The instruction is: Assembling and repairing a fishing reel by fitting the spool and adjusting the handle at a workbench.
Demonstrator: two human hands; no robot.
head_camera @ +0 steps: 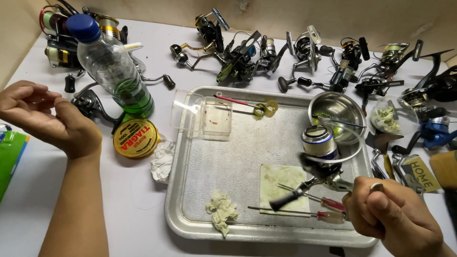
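right hand: gripping reel over tray, near its right edge | left hand: loosely curled, empty, left of tray beside bottle | screwdrivers in tray under reel

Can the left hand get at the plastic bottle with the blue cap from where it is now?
Probably yes: the left hand is empty and beside the plastic bottle, with nothing between them.
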